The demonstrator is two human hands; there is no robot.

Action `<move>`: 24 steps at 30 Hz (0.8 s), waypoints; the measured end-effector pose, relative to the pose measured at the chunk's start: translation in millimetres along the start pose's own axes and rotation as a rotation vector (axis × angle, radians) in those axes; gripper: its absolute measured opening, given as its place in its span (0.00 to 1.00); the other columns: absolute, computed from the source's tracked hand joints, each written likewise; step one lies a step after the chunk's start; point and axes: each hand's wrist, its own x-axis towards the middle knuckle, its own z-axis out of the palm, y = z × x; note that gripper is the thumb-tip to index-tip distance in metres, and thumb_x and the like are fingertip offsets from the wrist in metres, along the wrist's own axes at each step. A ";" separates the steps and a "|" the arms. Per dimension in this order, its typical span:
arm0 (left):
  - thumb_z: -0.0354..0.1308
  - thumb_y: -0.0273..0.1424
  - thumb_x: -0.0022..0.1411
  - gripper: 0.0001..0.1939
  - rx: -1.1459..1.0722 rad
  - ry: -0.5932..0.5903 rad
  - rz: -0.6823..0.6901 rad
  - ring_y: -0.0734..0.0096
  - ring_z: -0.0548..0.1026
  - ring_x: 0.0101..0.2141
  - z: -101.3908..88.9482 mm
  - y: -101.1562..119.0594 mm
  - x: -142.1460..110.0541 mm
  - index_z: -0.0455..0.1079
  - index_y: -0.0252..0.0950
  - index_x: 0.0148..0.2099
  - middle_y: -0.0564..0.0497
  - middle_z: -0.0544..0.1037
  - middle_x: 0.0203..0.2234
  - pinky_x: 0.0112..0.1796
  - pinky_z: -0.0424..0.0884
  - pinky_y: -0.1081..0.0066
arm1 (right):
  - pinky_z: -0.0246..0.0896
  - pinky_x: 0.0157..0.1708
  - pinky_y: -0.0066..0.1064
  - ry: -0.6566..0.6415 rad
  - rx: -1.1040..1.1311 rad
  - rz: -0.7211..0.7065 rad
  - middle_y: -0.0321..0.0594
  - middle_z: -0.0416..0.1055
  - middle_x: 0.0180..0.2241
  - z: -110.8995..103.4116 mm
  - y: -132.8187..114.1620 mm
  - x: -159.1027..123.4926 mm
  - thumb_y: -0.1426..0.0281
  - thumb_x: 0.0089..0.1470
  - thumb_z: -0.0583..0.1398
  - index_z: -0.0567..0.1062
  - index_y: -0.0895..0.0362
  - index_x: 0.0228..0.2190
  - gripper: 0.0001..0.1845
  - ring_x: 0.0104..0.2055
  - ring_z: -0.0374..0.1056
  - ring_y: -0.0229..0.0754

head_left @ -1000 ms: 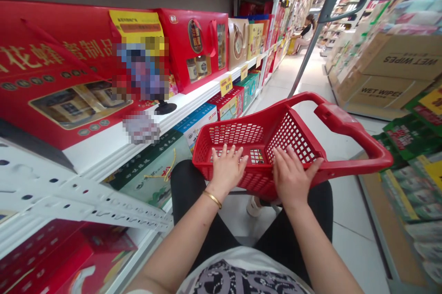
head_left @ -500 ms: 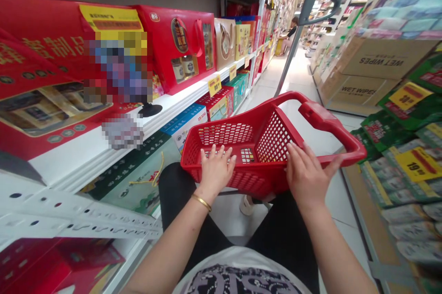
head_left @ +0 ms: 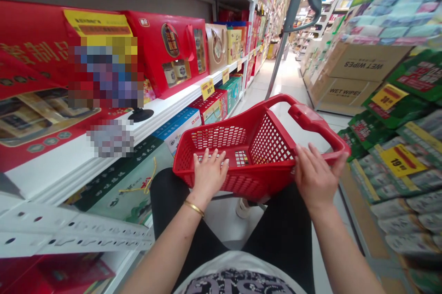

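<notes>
Red basket (head_left: pixel 257 182), plastic, perforated walls: one, in front of your knees, alongside the white shelf (head_left: pixel 169 109).

Left hand (head_left: pixel 209 174): palm down over the near rim, fingers spread and ungripped; whether it bears on the rim cannot be told. Right hand (head_left: pixel 317 179): at the rim's right end, beside the red handle loop (head_left: pixel 319 121), thumb splayed outward; whether its fingers close on the edge cannot be told.

Handling, by judgement: for a steady basket, hook your fingers inside the rim and brace your thumbs outside, loading both ends evenly. Your left hand looks the looser, so firm it first. Allow for the grey handle (head_left: pixel 295 6) on its long pole, which may tip or snag, and leave room at the shelf edge.

Hidden or unclear: basket underside and support; your right fingertips' undersides; pole foot, behind the basket; two pixelated patches on the shelf; pale item (head_left: pixel 242 209) below, possibly a shoe, partly covered.
</notes>
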 end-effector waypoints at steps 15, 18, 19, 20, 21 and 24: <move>0.29 0.48 0.77 0.31 -0.223 -0.209 0.329 0.56 0.56 0.70 -3.2 83.2 56.1 0.55 0.47 0.73 0.51 0.60 0.71 0.68 0.51 0.45 | 0.29 0.72 0.60 0.031 0.078 -0.238 0.43 0.77 0.55 16.2 -4.6 -0.8 0.63 0.62 0.65 0.68 0.50 0.62 0.29 0.62 0.69 0.50; 0.28 0.48 0.77 0.32 -0.221 -0.220 0.318 0.55 0.52 0.71 -3.2 83.2 54.3 0.53 0.47 0.74 0.52 0.58 0.71 0.68 0.47 0.41 | 0.29 0.73 0.57 0.031 0.043 -0.303 0.41 0.76 0.56 13.7 2.3 1.3 0.64 0.61 0.66 0.68 0.50 0.62 0.29 0.63 0.68 0.48; 0.28 0.49 0.77 0.32 -0.213 -0.200 0.311 0.55 0.51 0.72 -3.7 82.2 52.5 0.52 0.47 0.74 0.52 0.58 0.71 0.68 0.46 0.41 | 0.29 0.73 0.56 0.021 0.034 -0.313 0.41 0.76 0.56 11.6 5.7 1.4 0.65 0.61 0.66 0.68 0.50 0.62 0.29 0.63 0.68 0.47; 0.28 0.49 0.77 0.32 -0.204 -0.175 0.303 0.55 0.51 0.72 -4.4 81.5 50.5 0.53 0.47 0.74 0.52 0.58 0.72 0.69 0.44 0.41 | 0.29 0.73 0.56 0.015 0.027 -0.308 0.41 0.75 0.56 9.2 9.5 1.2 0.67 0.62 0.65 0.68 0.49 0.62 0.28 0.63 0.67 0.47; 0.28 0.49 0.77 0.33 -0.194 -0.149 0.293 0.55 0.50 0.72 -4.9 81.4 48.6 0.53 0.46 0.74 0.51 0.58 0.72 0.69 0.43 0.42 | 0.29 0.73 0.56 0.016 0.020 -0.285 0.40 0.75 0.56 6.7 13.3 0.8 0.68 0.62 0.65 0.68 0.49 0.62 0.28 0.63 0.67 0.47; 0.29 0.49 0.77 0.33 -0.178 -0.083 0.269 0.55 0.49 0.72 -5.5 83.8 44.8 0.55 0.45 0.74 0.50 0.58 0.71 0.70 0.41 0.44 | 0.37 0.72 0.57 0.064 0.025 -0.164 0.41 0.76 0.55 3.6 20.1 -1.2 0.72 0.61 0.64 0.68 0.50 0.62 0.29 0.63 0.68 0.48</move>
